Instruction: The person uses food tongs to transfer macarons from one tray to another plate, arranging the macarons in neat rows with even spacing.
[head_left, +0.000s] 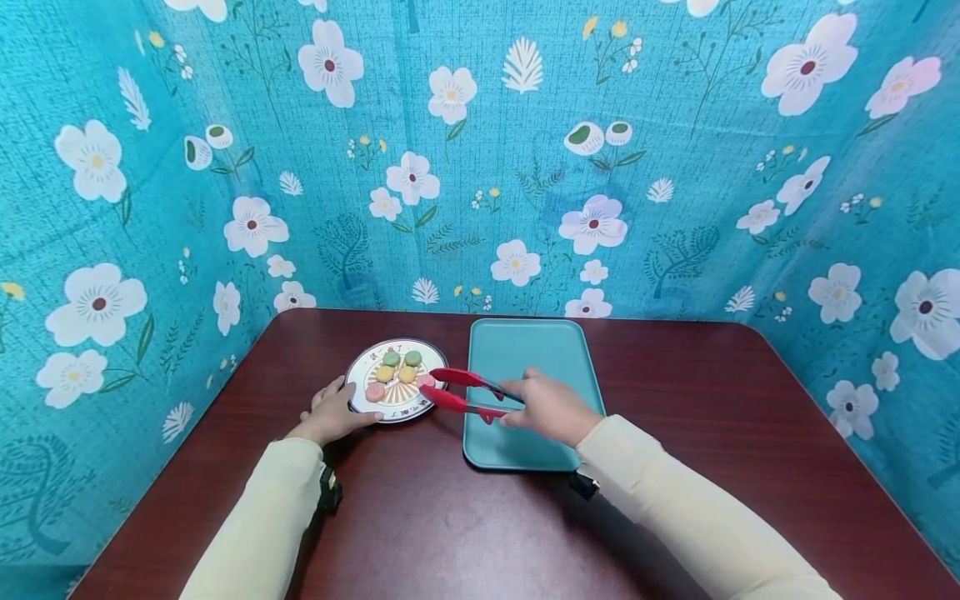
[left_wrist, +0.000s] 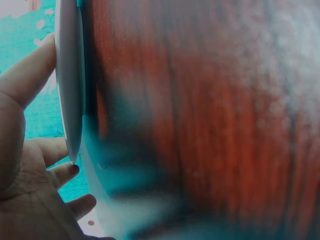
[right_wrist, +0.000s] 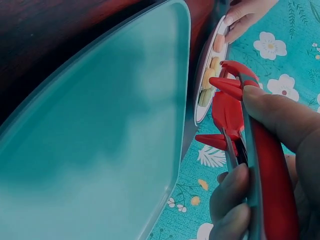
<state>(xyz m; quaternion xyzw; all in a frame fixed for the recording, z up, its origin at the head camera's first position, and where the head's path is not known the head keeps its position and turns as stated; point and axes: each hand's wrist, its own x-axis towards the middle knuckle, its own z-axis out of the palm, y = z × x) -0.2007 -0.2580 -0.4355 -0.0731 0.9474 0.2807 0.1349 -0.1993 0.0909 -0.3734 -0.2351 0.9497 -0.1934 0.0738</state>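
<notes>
My left hand (head_left: 335,412) holds the left rim of a round, patterned white plate (head_left: 401,411), thumb at the near edge and fingers at the left edge. On the plate lie two green macarons (head_left: 412,358), two yellow macarons (head_left: 407,374) and two pink macarons (head_left: 375,391). My right hand (head_left: 553,405) grips red-tipped tongs (head_left: 465,407) by their handles. The tong tips stand apart over the plate's right side, and the right-hand pink macaron (head_left: 426,381) shows between them in the head view. Red tips partly cover the macarons in the right wrist view.
A teal rectangular tray (head_left: 525,350) lies right of the plate, below my right hand and the tongs. Both plate and tray rest on a dark red-brown wooden table (head_left: 675,400). A blue floral cloth (head_left: 480,200) hangs behind and at the sides.
</notes>
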